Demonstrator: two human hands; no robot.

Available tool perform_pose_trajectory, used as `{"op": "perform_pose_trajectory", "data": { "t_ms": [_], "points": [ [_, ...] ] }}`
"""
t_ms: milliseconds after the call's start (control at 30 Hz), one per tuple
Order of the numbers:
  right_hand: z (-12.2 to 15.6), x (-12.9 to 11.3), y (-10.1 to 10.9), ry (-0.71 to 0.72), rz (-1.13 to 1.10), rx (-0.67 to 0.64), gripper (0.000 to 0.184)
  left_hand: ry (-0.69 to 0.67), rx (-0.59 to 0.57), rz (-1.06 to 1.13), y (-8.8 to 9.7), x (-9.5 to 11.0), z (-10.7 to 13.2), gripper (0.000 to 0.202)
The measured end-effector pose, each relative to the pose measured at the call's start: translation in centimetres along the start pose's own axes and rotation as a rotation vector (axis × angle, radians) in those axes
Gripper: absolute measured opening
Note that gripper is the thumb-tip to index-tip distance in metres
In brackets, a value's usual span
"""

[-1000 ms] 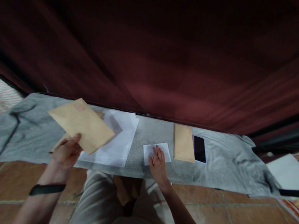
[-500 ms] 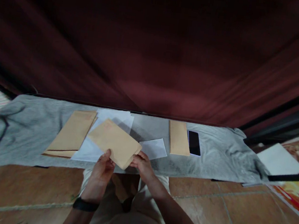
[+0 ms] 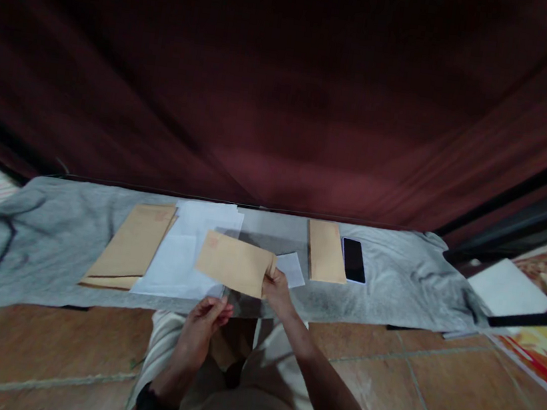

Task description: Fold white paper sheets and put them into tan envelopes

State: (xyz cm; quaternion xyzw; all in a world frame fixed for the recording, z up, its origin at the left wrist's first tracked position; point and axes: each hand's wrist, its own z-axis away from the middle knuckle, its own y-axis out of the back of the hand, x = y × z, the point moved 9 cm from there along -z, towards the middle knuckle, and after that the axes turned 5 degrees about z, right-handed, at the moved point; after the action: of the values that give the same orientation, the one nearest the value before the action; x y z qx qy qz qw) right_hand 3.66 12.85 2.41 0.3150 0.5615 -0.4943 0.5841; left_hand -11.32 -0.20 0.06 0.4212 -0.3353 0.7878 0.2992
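Observation:
My right hand (image 3: 276, 289) pinches the right end of a brown paper envelope (image 3: 236, 264), raised over the grey cloth. Below the envelope's lower edge is my left hand (image 3: 209, 312), let go of it, with thumb and fingertips together and nothing visible in them. Behind the envelope lie white paper sheets (image 3: 169, 265) on the left. To the right, a small white folded paper (image 3: 292, 269) is partly covered by the envelope and my right hand.
Large brown envelopes (image 3: 132, 240) lie left of the sheets. A stack of small brown envelopes (image 3: 328, 252) sits right, beside a phone (image 3: 353, 260). All rest on a grey cloth (image 3: 395, 275) over a narrow surface. A dark red curtain (image 3: 283, 132) hangs behind.
My left hand has released the envelope and dropped slightly to the right. My right hand has moved up and right, turning the envelope nearly level and uncovering more of the white sheets.

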Motion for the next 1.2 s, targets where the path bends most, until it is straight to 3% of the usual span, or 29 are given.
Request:
{"op": "perform_pose_trajectory", "data": {
  "t_ms": [67,133,200,267,433,600,833,1000,1067,1200],
  "points": [
    [0.5,-0.5,0.8,0.017,0.031,-0.063,0.034,-0.367,-0.046,-0.359,-0.4,3.6,1.1,0.029],
    [1.3,-0.5,1.2,0.004,0.070,-0.143,0.032,-0.732,-0.113,-0.742,-2.0,6.7,2.7,0.057],
    [2.3,0.1,1.5,-0.038,0.112,-0.213,0.028,-0.948,-0.212,-1.093,-4.0,7.6,3.5,0.079],
    [3.3,0.6,1.7,-0.080,0.149,-0.260,0.022,-1.050,-0.297,-1.342,-5.2,7.4,3.5,0.094],
    [5.2,0.2,1.5,-0.158,0.127,-0.328,0.021,-1.079,-0.451,-1.521,-6.2,6.2,3.2,0.110],
    [5.4,-0.7,1.7,-0.122,0.115,-0.317,0.029,-1.118,-0.434,-1.475,-6.2,6.3,3.8,0.099],
    [3.9,0.3,4.9,-0.021,0.348,-0.128,0.017,-1.072,-0.384,-1.460,-5.4,5.7,4.0,0.092],
    [5.4,-5.0,8.1,0.290,0.660,0.164,0.023,-1.015,-0.343,-1.495,-4.4,4.8,3.2,0.098],
    [6.2,-6.2,7.8,0.301,0.660,0.093,0.023,-1.000,-0.352,-1.489,-4.6,4.3,3.1,0.099],
    [7.5,-4.6,6.0,0.114,0.818,-0.312,0.023,-0.955,-0.491,-1.417,-5.8,2.2,4.3,0.102]
  ]
}}
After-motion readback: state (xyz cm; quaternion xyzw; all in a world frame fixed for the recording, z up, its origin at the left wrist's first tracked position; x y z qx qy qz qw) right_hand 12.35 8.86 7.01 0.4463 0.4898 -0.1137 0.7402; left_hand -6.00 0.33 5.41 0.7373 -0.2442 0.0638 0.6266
